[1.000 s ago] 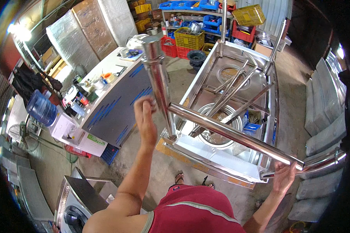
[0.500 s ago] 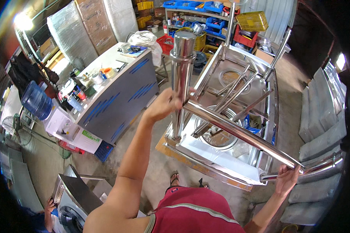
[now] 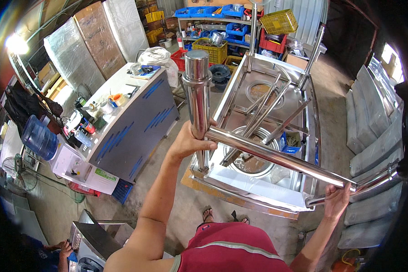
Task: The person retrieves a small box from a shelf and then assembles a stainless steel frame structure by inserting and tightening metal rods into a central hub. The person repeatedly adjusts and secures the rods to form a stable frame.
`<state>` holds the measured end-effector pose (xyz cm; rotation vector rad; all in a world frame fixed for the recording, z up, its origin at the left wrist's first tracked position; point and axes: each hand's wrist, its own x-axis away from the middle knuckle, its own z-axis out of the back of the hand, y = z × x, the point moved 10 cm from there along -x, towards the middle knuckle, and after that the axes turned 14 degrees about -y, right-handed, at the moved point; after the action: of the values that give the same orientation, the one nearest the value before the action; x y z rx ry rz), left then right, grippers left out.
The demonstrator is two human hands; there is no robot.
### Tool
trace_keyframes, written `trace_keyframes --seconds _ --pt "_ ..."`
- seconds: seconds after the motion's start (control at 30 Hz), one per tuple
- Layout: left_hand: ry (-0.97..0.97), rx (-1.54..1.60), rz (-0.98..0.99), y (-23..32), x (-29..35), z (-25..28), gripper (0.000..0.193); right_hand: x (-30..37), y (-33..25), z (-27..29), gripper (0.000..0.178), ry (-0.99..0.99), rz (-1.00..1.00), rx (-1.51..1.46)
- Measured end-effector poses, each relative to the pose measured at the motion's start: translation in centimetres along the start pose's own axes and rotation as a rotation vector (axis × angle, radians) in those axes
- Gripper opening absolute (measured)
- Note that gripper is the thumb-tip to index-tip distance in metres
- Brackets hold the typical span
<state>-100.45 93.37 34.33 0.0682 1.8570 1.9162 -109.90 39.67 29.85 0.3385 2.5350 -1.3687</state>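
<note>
A polished metal crossbar [image 3: 276,158] runs from a stout upright metal leg [image 3: 198,102] on the left to another shiny leg [image 3: 378,182] at the right. The left leg carries a collar and a capped foot [image 3: 196,65] on top. My left hand [image 3: 186,143] is wrapped round that leg at the joint, its thumb lying across the bar's end. At the bar's far right end my right hand [image 3: 337,198] grips it from below, fingertips over the edge. Beneath lies an upturned stainless steel frame [image 3: 258,177] with round openings and several loose metal bars [image 3: 263,113] across it.
A grey counter [image 3: 136,122] with tools and bottles on top stands left, beside a water dispenser [image 3: 75,165]. Shelves with blue bins [image 3: 238,29] are at the back. Metal panels [image 3: 376,127] lean at right. At lower left, a co-worker's hand [image 3: 65,248] is beside a steel unit.
My left hand has shifted lower on the leg, and its thumb now reaches over the bar. My right hand stays at the bar's right end. The whole view has shifted slightly.
</note>
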Motion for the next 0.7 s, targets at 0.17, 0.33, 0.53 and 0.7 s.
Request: trace_keyframes --seconds 0.17,0.33,0.53,0.7 --pt "0.146 -0.123 0.059 -1.0 0.9 0.3 0.027 0.0 0.0 0.6 0.033 -0.013 -0.026 0.016" --pt "0.313 -0.282 0.065 -1.3 1.8 0.7 0.024 -0.1 0.3 0.9 0.03 -0.03 -0.052 -0.013" --pt "0.363 -0.264 -0.013 -1.0 2.0 1.0 0.012 -0.1 0.5 -0.2 0.031 -0.044 -0.074 -0.022" --pt "0.275 -0.331 0.287 -4.3 2.6 1.9 0.052 0.0 1.4 -0.5 0.033 -0.077 -0.097 -0.061"
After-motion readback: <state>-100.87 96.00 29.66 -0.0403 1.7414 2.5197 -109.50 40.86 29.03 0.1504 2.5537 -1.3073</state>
